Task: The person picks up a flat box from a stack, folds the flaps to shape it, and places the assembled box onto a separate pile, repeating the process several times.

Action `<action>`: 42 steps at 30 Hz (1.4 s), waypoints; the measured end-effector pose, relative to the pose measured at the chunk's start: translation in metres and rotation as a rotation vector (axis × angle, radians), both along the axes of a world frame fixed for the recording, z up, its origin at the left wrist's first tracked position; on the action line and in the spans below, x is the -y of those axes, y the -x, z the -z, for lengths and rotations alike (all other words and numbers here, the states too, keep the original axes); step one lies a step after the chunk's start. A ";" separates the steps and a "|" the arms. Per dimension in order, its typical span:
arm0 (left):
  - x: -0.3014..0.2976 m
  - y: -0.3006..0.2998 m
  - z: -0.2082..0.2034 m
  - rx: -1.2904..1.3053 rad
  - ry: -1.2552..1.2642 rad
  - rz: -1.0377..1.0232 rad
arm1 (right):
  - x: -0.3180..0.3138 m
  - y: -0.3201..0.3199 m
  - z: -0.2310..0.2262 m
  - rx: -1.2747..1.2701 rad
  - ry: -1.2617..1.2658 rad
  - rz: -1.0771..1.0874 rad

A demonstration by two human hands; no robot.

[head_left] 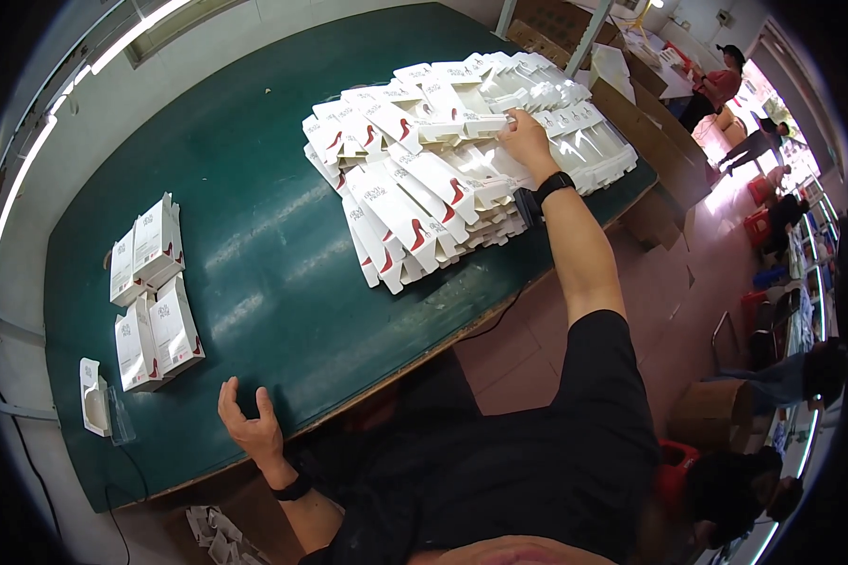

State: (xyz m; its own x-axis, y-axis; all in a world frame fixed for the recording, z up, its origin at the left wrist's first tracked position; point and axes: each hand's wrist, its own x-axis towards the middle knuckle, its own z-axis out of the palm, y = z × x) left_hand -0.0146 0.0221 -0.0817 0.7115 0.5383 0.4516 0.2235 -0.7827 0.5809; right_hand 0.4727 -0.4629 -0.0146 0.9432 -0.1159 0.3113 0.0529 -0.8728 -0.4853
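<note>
A broad heap of white folding cartons (415, 202) printed with red high-heeled shoes covers the right part of the green table (245, 245). The cartons look flattened and overlap in rows. Over this heap reaches my right hand (526, 143), its fingers closed on the edge of one white carton (485, 124). Down at the table's front edge hovers my left hand (252, 431), fingers apart and holding nothing. Nearest to it are made-up white boxes (174, 330) standing in a small group, with more such boxes (155, 240) behind them.
At the far left lie a single white box (94, 399) with a cut-out front and a clear plastic piece (121, 417). Brown cardboard boxes (655, 141) stand beyond the table's right end. An open carton with white scraps (219, 537) sits below. Several people are farther right.
</note>
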 end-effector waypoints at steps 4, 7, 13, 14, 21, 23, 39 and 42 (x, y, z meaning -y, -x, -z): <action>0.002 -0.001 -0.001 -0.006 0.005 -0.004 | 0.004 0.004 0.002 0.024 -0.147 0.010; 0.001 0.001 0.000 -0.005 0.000 -0.006 | 0.004 0.007 -0.001 0.063 -0.153 -0.006; 0.002 0.000 -0.001 0.000 0.036 -0.001 | 0.016 0.009 0.000 0.300 -0.151 0.004; 0.002 0.000 -0.001 -0.001 0.033 -0.001 | 0.017 0.011 -0.001 0.389 -0.105 0.017; 0.002 0.002 -0.001 0.013 0.033 0.006 | 0.021 0.035 -0.017 0.574 -0.013 0.059; 0.001 0.002 -0.001 0.023 0.027 0.028 | 0.026 0.042 -0.022 0.644 -0.043 0.099; 0.032 -0.014 -0.051 0.192 0.023 0.345 | -0.042 0.183 -0.111 0.900 -0.337 -0.120; 0.052 -0.034 -0.077 0.286 0.019 0.493 | -0.091 0.222 -0.110 0.874 -0.305 -0.254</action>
